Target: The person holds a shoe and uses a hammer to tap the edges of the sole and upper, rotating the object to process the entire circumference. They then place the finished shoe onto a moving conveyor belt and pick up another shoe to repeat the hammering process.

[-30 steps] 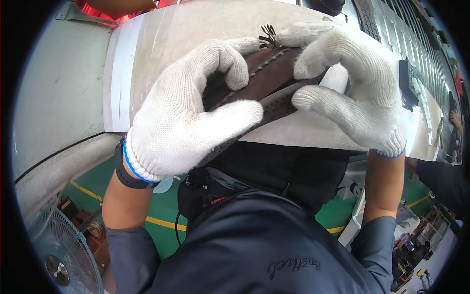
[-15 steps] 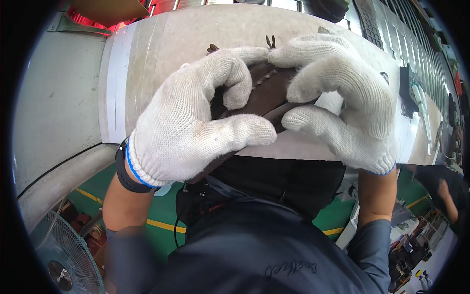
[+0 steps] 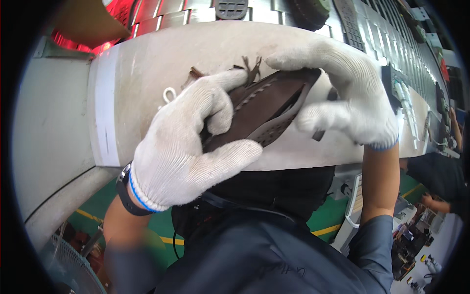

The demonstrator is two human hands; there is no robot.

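Above the pale tabletop we hold a dark brown leather shoe upper between both gloved hands, lifted just over the surface and tilted so that its far end points up and to the right. Our left hand, in a white knit glove with a blue cuff line, wraps the nearer end: its fingers curl over the top edge and the thumb presses along the lower side, so the grip is clenched on the leather. Our right hand, gloved the same way, grasps the far end, with the forefinger arched over the tip and the thumb pushing against the underside beside a row of light stitching. Short dark lace ends stick up from the piece between the two hands. A small white loop lies on the tabletop just left of our left hand, and a white strip runs along the tabletop's left edge. A dark band sits on our left wrist below the glove cuff. Beyond the tabletop, metal slatted conveyor sections stretch away to the right. Low at the right edge, another person's hand shows near a cluttered floor area, well apart from ours.
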